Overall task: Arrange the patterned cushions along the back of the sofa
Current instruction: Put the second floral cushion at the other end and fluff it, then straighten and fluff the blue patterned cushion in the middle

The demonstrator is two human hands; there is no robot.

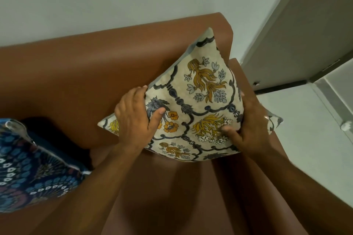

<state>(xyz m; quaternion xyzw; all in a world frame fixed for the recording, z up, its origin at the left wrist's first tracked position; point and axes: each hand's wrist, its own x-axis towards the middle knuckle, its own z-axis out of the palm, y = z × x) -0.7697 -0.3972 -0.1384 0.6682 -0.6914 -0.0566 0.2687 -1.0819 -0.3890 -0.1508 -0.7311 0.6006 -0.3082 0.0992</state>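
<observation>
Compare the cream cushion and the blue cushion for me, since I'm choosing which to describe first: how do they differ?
The cream cushion has yellow and grey flowers; the blue cushion has a dark, dense pattern. The cream one is gripped by the left hand and right hand at the sofa corner; the blue one lies untouched.

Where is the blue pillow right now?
The blue patterned cushion is at the far left of the head view, on the brown sofa, left of the cream floral cushion held by both hands.
</observation>
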